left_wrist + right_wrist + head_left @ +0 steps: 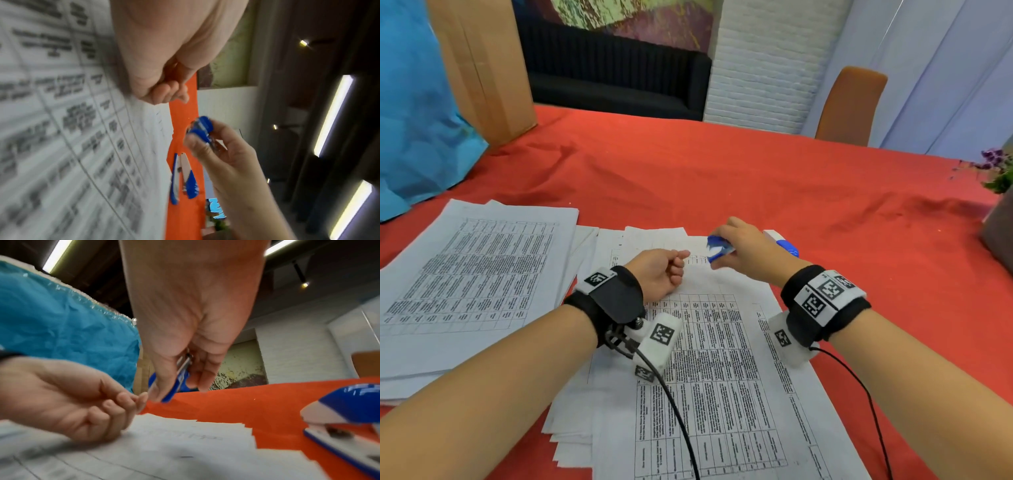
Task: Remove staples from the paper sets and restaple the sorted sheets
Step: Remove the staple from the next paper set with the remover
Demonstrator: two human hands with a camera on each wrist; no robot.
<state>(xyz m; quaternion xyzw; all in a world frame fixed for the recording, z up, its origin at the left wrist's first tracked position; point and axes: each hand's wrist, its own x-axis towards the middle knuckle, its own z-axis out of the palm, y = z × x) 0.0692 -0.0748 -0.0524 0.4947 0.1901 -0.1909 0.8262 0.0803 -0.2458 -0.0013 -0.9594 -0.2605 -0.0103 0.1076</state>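
My right hand (pixel 739 248) hovers just above the far end of the paper set (pixel 722 359) and grips a blue staple remover (pixel 717 248) between thumb and fingers. The right wrist view shows that staple remover (pixel 180 379) pointing down from the right hand (pixel 185 340). My left hand (pixel 671 270) rests on its side on the same sheets, fingers curled, thumb tip (pixel 144 396) meeting the forefinger. Whether anything sits in that pinch is too small to tell. A blue and white stapler (pixel 786 245) lies on the cloth behind my right hand.
A thicker stack of printed sheets (pixel 465 274) lies to the left on the red tablecloth (pixel 756 178). A cardboard box (pixel 482 68) and blue bag (pixel 414 120) stand far left. A potted plant (pixel 996 178) is at the right edge, a chair (pixel 849 106) beyond.
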